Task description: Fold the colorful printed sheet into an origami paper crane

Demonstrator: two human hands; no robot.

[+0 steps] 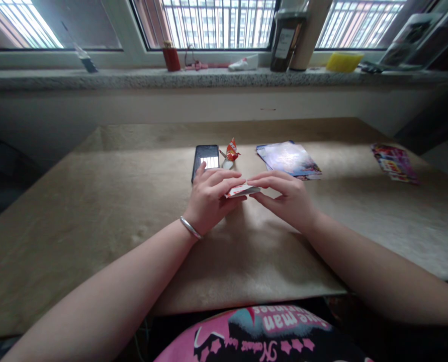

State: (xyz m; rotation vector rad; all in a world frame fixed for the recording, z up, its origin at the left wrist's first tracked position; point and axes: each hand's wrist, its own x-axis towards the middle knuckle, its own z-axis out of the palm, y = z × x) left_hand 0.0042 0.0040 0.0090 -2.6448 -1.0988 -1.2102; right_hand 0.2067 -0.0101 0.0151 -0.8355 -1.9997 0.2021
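Folded white paper with red print (243, 190) lies between the two hands, in front of the person. Left hand (213, 193): pinches the paper's left end, thumb below, fingers above. Right hand (284, 193): thumb and fingertips close about the right end; firm contact cannot be told. Long axis runs left–right; narrow tip points right. Left end hidden by fingers; print illegible. Smartphone (204, 152) partly covered by left hand.

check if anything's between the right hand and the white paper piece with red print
Nothing visible is: the right hand has its fingers at the right end of the white paper piece. The left hand holds the left end; the smartphone lies beyond, out of the way.
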